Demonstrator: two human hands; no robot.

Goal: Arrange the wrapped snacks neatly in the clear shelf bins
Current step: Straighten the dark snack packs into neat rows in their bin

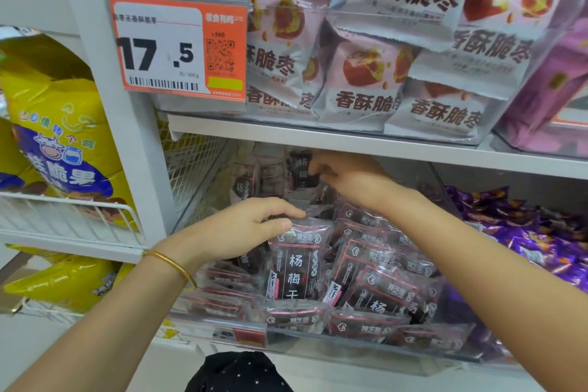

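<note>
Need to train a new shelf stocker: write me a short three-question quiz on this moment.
1. True or false: the left hand grips the top edge of the upright packet.
2. Which snacks lie just to the right of the clear bin? A. yellow bags. B. purple snacks. C. pink packets.
3. Fill in: the right hand pinches a second packet at the ___ of the clear bin.

Key: 1 true; 2 B; 3 back.
</note>
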